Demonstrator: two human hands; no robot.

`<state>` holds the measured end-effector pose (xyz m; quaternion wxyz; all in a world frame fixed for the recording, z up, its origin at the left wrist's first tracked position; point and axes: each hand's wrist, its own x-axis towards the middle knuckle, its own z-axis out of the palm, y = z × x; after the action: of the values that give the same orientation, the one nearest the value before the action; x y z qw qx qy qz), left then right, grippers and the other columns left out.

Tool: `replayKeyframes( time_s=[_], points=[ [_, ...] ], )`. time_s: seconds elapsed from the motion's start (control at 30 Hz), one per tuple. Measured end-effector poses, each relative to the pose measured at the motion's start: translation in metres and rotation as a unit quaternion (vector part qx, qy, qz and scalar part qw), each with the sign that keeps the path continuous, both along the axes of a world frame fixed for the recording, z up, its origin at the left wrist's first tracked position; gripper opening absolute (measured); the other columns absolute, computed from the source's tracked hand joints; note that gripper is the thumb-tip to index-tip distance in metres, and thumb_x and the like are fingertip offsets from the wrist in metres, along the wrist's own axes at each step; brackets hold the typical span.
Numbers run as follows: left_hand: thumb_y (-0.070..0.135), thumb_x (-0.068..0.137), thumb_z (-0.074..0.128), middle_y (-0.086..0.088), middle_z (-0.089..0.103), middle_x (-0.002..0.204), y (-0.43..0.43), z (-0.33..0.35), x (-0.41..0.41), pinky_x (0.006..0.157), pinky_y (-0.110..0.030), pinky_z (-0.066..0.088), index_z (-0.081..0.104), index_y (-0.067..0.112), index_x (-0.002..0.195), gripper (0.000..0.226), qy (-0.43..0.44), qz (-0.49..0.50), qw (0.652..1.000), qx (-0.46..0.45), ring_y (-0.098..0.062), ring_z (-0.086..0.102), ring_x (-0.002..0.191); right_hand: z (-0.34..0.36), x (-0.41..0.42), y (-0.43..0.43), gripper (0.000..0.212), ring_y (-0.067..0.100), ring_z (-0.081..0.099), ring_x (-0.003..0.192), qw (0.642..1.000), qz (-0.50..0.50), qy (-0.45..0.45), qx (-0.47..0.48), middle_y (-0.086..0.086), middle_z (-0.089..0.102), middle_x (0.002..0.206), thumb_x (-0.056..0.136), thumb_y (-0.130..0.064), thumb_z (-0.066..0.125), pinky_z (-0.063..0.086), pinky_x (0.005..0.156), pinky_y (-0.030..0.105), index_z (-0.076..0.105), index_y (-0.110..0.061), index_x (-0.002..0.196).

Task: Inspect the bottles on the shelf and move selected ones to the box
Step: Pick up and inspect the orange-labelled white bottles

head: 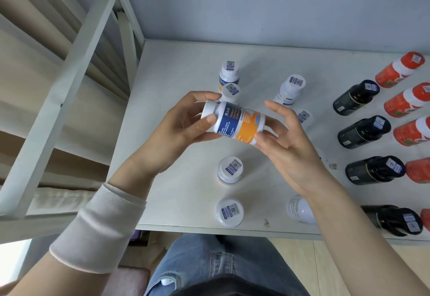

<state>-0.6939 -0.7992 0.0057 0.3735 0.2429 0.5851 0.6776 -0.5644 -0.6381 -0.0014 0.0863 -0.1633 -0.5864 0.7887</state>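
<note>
White shelf (pixel 186 67) with other bottles (pixel 230 172) standing upright. Above it, the blue-and-orange bottle (pixel 235 122) lies sideways, long axis roughly left-right, cap pointing left. The left hand (pixel 176 130) pinches the cap end with its fingers, and the right hand (pixel 290 142) has its fingers curled round the base.

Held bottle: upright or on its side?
On its side: bottle lies roughly level, cap end in the left hand, base at the right hand.

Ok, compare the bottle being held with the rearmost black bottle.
The held bottle is white with a blue and orange label; the black bottle is dark, cap included. The held bottle lies sideways in the air between the left hand and the right hand; the black bottle stands on the shelf, untouched. Both are capped.
</note>
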Motion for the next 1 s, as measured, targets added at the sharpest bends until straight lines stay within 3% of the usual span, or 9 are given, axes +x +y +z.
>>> replayKeyframes(
  time_s=[0.23,0.33,0.43,0.5,0.63,0.7,0.83,0.93,1.0],
  points=[
    [0.006,0.087,0.057,0.006,0.068,0.111,0.002,-0.01,0.005,0.078,-0.026,0.055,0.052,0.02,0.113,0.03,-0.122,0.002,0.991,0.061,-0.014,0.065,0.098,0.007,0.001,-0.001,0.048,0.001,0.065,0.086,0.999,-0.034,0.0,0.035,-0.01,0.069,0.094,0.06,-0.01,0.075,0.05,0.074,0.015,0.056,-0.023,0.102],
    [0.018,0.095,0.042,0.003,0.07,0.105,0.009,-0.013,0.008,0.075,-0.026,0.056,0.054,0.02,0.117,0.026,-0.228,0.012,0.971,0.073,-0.014,0.067,0.095,0.014,-0.009,-0.012,0.045,0.002,0.063,0.082,0.979,-0.097,-0.001,0.181,-0.011,0.069,0.088,0.05,-0.035,0.08,0.05,0.069,0.015,0.059,-0.028,0.09],
    [0.031,0.098,0.032,0.0,0.07,0.102,0.017,-0.016,0.004,0.069,-0.024,0.057,0.055,0.023,0.116,0.03,-0.287,0.037,0.956,0.037,-0.014,0.069,0.089,0.015,-0.018,-0.025,0.055,0.005,0.06,0.079,0.919,-0.159,-0.01,0.361,0.004,0.065,0.091,0.047,-0.046,0.082,0.051,0.067,0.018,0.061,-0.02,0.091],
    [0.034,0.097,0.033,0.001,0.07,0.103,0.021,-0.018,-0.002,0.074,-0.026,0.057,0.057,0.025,0.112,0.03,-0.262,0.036,0.964,0.015,-0.014,0.068,0.09,0.008,-0.019,-0.028,0.059,0.011,0.061,0.078,0.895,-0.164,-0.004,0.414,0.005,0.061,0.092,0.049,-0.042,0.085,0.052,0.067,0.018,0.061,-0.011,0.093],
    [0.029,0.084,0.051,0.003,0.07,0.095,0.023,-0.015,-0.018,0.077,-0.027,0.056,0.059,0.024,0.11,0.027,-0.166,0.024,0.986,-0.019,-0.015,0.067,0.086,-0.011,-0.014,-0.026,0.053,0.022,0.063,0.085,0.889,-0.129,0.003,0.439,0.007,0.056,0.099,0.055,-0.016,0.087,0.051,0.074,0.013,0.057,-0.001,0.096],
    [0.024,0.076,0.058,0.002,0.068,0.096,0.024,-0.013,-0.024,0.079,-0.026,0.056,0.059,0.023,0.11,0.035,-0.106,0.016,0.994,-0.031,-0.013,0.066,0.087,-0.013,-0.011,-0.022,0.049,0.022,0.062,0.093,0.897,-0.109,-0.02,0.427,0.009,0.061,0.103,0.06,-0.011,0.085,0.051,0.077,0.014,0.057,-0.002,0.1],
    [0.007,0.081,0.064,0.001,0.062,0.11,0.028,-0.013,-0.025,0.088,-0.02,0.05,0.056,0.02,0.115,0.037,0.07,-0.011,0.995,-0.073,-0.007,0.061,0.1,-0.011,-0.009,-0.004,0.036,0.013,0.063,0.096,0.909,-0.08,-0.09,0.399,0.004,0.066,0.103,0.074,-0.016,0.075,0.051,0.08,0.016,0.059,-0.01,0.106],
    [0.004,0.08,0.068,0.006,0.059,0.113,0.034,-0.02,-0.022,0.087,-0.014,0.047,0.056,0.027,0.111,0.041,0.173,-0.043,0.979,-0.103,-0.003,0.057,0.107,-0.01,-0.015,0.014,0.036,0.018,0.059,0.104,0.866,-0.056,-0.134,0.478,0.006,0.063,0.112,0.079,-0.019,0.071,0.048,0.09,0.031,0.057,-0.008,0.111],
    [0.004,0.079,0.07,0.004,0.055,0.111,0.037,-0.026,-0.021,0.087,-0.015,0.049,0.056,0.031,0.11,0.044,0.228,-0.047,0.964,-0.125,-0.004,0.056,0.105,-0.007,-0.021,0.022,0.039,0.021,0.053,0.113,0.826,-0.009,-0.166,0.538,0.007,0.058,0.118,0.082,-0.022,0.067,0.041,0.094,0.029,0.055,-0.009,0.117]
  ],
)
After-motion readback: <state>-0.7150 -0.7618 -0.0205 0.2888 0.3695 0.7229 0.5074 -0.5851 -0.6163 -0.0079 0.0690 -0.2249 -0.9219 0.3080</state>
